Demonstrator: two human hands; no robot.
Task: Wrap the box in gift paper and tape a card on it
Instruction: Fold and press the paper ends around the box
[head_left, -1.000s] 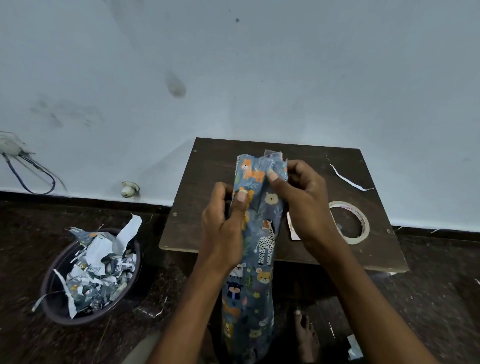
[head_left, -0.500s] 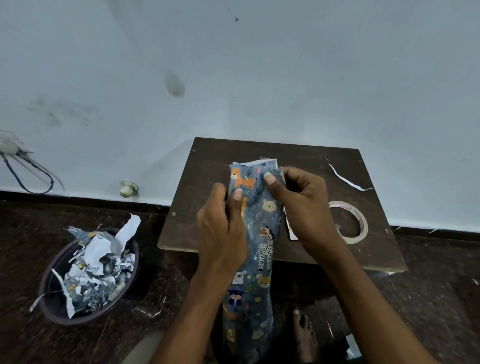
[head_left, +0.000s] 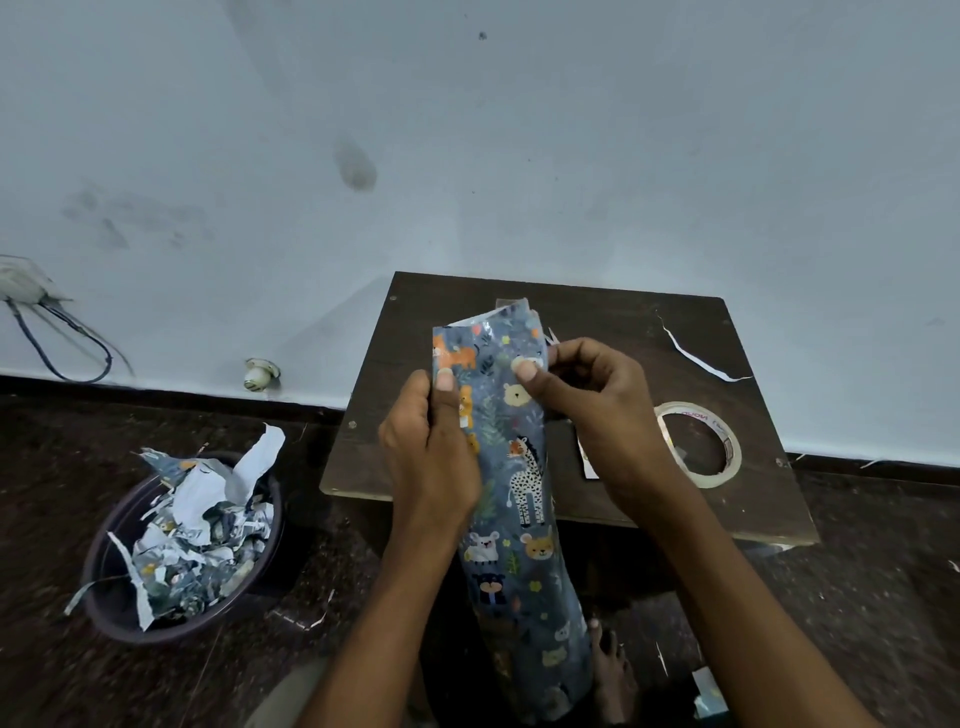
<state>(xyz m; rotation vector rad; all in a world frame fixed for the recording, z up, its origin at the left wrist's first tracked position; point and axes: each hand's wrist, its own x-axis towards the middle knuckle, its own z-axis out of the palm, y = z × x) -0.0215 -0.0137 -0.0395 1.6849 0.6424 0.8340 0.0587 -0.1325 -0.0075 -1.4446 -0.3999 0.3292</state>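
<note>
While held upright above the desk (head_left: 613, 317) front edge, wrapped box (head_left: 511, 467) gripped by left hand (head_left: 431, 457), right hand (head_left: 597, 410) pinching its top paper fold, tape roll (head_left: 698, 444) near right edge.

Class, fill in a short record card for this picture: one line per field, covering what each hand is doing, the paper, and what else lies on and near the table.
left hand: grips the left edge of the gift paper
right hand: pinches the paper's right edge near the top
gift paper: blue animal print, held upright
table: dark wood, against the wall
tape roll: flat on the table, right of the hands
bin: on the floor at left, holds paper scraps
</note>
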